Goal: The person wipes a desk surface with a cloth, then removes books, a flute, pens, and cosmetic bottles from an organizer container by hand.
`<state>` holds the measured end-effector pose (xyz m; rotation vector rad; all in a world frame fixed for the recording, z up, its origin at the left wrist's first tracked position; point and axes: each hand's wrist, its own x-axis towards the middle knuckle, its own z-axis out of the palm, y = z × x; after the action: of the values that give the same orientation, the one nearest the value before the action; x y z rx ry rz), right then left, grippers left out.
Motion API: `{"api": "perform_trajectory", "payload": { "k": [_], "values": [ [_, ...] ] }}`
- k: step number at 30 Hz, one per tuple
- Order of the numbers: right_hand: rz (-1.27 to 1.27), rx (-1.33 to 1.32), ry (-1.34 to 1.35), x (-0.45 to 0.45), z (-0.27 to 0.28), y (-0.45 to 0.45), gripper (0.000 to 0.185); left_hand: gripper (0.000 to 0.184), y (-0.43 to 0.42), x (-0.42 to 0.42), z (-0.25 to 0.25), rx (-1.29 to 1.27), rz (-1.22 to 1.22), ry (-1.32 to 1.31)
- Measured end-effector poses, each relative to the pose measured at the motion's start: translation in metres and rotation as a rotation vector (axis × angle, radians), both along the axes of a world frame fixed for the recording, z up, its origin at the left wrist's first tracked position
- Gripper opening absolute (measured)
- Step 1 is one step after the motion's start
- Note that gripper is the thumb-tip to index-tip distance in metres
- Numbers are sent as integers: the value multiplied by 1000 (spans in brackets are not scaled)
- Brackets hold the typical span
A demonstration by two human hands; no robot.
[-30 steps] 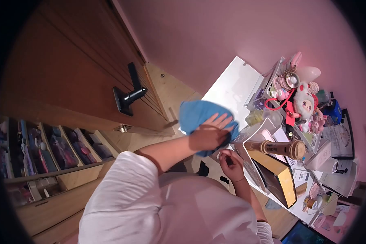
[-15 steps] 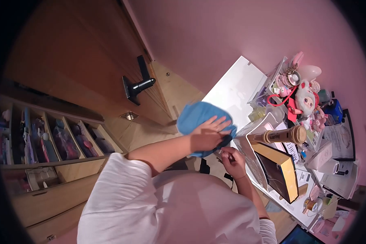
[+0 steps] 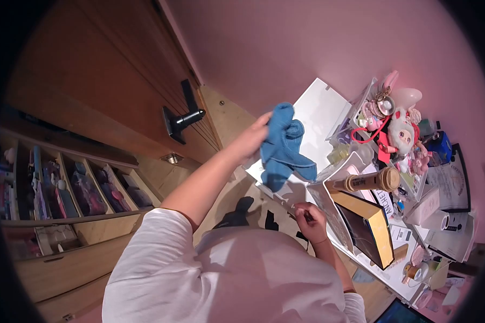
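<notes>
Head view: gripping bunched blue cloth (image 3: 283,146) in left hand (image 3: 255,139), over the desk (image 3: 320,107); curling right hand (image 3: 310,222) beside its edge, cannot tell whether around anything. Seemingly midway with the cloth, not yet set down.

The far part of the white table (image 3: 322,105) lies bare, leaving a hand room between the pink wall (image 3: 264,48) and the blue cloth (image 3: 285,148). That cloth, bunched in the left hand (image 3: 256,139), hides the near edge (whether it touches the top, I cannot tell). Rightward, a pale holder (image 3: 328,207), slanting brown tube (image 3: 367,181) and thick book (image 3: 380,237) block the way. Leftward, a black door handle (image 3: 190,117) juts out.
</notes>
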<state>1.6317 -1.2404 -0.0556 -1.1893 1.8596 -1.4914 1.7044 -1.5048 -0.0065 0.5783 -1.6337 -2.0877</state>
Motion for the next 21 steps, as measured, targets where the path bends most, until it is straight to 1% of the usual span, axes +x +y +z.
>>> {"api": "perform_trajectory", "payload": {
  "k": [1, 2, 4, 5, 7, 8, 11, 12, 15, 16, 19, 20, 21],
  "values": [
    [-2, -3, 1, 0, -1, -1, 8, 40, -1, -8, -14, -306, 117, -155],
    [-8, 10, 19, -1, 1, -4, 10, 45, 2, -8, -29, -604, 308, -360],
    [-22, 48, 51, 3, 7, -9, 12, 47, 29, -11, -45, -1061, 18, -438],
    [16, 20, 94, 2, 5, -13, 15, 48, 41, -14, -53, -1285, -135, -470],
    [91, -35, 182, -1, 0, -23, 19, 48, 55, -17, -68, -1347, -138, -401],
    [110, -20, 162, -1, 0, -27, 24, 48, 55, -23, -74, -1381, -143, -364],
    [122, 61, 61, -4, -11, -33, 23, 48, 30, -62, -74, -1445, -219, -345],
    [139, 77, 105, -6, -11, -36, 21, 48, 21, -78, -69, -1428, -229, -378],
    [92, 106, 137, -7, -19, -37, 21, 45, -3, -139, -84, -1457, -181, -378],
    [67, 79, 185, -8, -17, -39, 21, 45, -8, -157, -84, -1452, -205, -385],
    [103, 91, 97, -7, -14, -39, 21, 44, -19, -202, -83, -1444, -258, -415],
    [63, 48, 85, -2, -23, -36, 21, 44, -21, -215, -83, -1442, -264, -428],
    [61, 99, 51, -2, -21, -36, 21, 44, -23, -226, -82, -1439, -270, -442]
  ]
}}
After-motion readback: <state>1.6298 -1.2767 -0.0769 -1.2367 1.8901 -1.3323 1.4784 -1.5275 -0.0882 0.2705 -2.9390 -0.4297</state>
